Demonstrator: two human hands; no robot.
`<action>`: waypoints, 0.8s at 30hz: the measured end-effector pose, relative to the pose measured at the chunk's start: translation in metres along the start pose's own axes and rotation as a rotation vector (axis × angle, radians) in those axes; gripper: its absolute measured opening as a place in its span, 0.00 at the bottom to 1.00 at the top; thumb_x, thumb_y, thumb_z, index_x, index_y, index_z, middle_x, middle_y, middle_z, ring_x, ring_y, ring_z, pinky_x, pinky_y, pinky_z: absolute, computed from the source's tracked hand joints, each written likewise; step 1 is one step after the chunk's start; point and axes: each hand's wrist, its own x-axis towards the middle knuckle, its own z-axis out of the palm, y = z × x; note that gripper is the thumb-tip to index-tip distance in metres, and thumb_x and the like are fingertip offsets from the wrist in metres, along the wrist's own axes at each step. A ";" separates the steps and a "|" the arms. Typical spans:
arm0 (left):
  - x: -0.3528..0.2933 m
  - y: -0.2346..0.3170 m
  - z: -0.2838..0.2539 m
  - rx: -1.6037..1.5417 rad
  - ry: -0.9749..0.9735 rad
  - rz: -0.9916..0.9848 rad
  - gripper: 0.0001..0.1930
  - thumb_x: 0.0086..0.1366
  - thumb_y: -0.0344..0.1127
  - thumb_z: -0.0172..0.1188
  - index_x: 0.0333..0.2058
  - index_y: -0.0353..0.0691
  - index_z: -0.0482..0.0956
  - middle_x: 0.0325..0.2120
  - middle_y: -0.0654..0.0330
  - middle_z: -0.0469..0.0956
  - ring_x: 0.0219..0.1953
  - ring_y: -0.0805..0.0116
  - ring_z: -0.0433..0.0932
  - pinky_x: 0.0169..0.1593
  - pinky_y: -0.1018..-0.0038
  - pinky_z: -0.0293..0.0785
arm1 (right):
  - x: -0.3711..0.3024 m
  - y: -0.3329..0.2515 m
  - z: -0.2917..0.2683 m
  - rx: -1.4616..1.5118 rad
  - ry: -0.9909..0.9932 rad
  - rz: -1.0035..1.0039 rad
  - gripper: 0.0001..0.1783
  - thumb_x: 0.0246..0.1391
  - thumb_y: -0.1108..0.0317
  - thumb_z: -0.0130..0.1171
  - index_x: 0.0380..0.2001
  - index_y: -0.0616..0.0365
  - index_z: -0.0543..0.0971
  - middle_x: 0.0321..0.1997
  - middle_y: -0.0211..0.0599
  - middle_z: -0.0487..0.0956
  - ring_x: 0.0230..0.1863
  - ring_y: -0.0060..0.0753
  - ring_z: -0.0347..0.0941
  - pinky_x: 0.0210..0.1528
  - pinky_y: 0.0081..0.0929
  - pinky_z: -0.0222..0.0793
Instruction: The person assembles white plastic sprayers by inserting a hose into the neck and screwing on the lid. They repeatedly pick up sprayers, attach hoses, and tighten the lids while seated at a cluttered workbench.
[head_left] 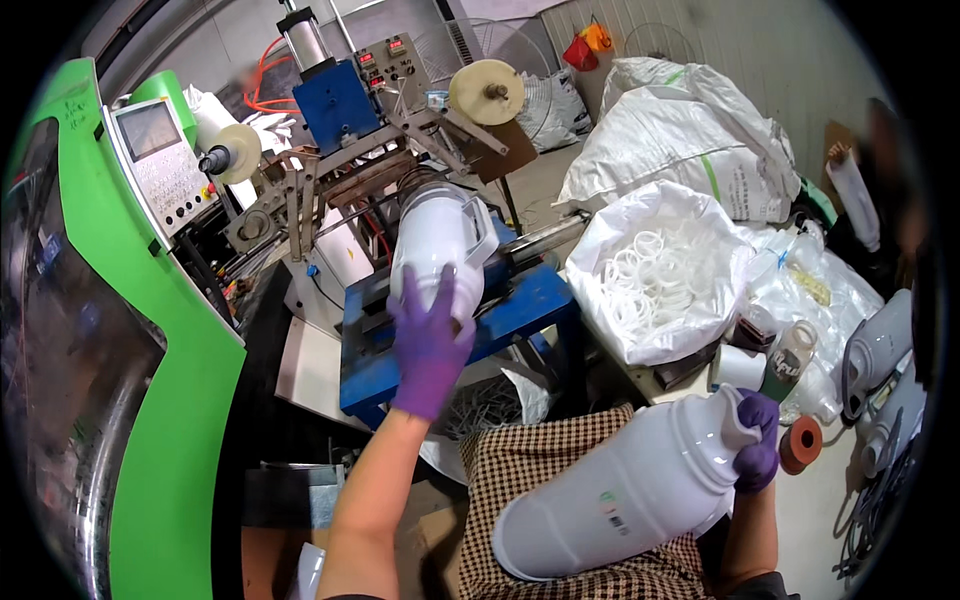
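Note:
My left hand, in a purple glove, reaches forward and grips the near end of a pale grey plastic jug body. That jug lies on its side in a blue-framed machine, its handle toward the right and its far end at the machine's holder. In front of me, my right hand, also gloved in purple, clasps the mouth end of a second pale grey jug body. This one rests tilted across my checked apron, with a small printed mark on its side. Some right-hand fingers are hidden.
A green machine with a control panel stands at the left. To the right, an open white sack holds several white rings. Near it are a dark bottle, a reddish-brown roller and more grey jugs.

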 end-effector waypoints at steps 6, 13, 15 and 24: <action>0.113 0.013 0.086 0.486 -0.444 0.051 0.32 0.65 0.34 0.58 0.66 0.71 0.68 0.74 0.59 0.53 0.65 0.17 0.58 0.48 0.43 0.80 | 0.024 0.011 0.019 -0.003 -0.426 -0.003 0.23 0.24 0.55 0.82 0.18 0.53 0.77 0.23 0.33 0.78 0.25 0.32 0.73 0.28 0.28 0.64; 0.155 -0.008 0.118 0.497 -0.692 0.106 0.26 0.71 0.43 0.51 0.67 0.66 0.66 0.76 0.61 0.47 0.71 0.21 0.49 0.54 0.29 0.70 | 0.030 0.018 0.032 -0.026 -0.365 0.037 0.25 0.25 0.52 0.81 0.18 0.55 0.76 0.25 0.34 0.78 0.27 0.34 0.73 0.31 0.29 0.66; 0.140 0.009 0.092 0.567 -0.656 0.241 0.30 0.68 0.51 0.55 0.69 0.67 0.64 0.76 0.58 0.47 0.73 0.32 0.50 0.62 0.30 0.61 | 0.029 0.012 0.041 0.089 -0.356 0.134 0.23 0.29 0.53 0.80 0.23 0.57 0.82 0.32 0.37 0.82 0.33 0.32 0.75 0.38 0.30 0.70; 0.009 0.148 -0.053 -1.596 -1.182 0.331 0.34 0.48 0.43 0.74 0.53 0.36 0.76 0.57 0.47 0.75 0.60 0.54 0.74 0.66 0.60 0.64 | -0.012 -0.006 0.044 0.000 -0.141 0.121 0.49 0.52 0.57 0.74 0.72 0.57 0.60 0.40 0.27 0.68 0.42 0.20 0.66 0.50 0.23 0.67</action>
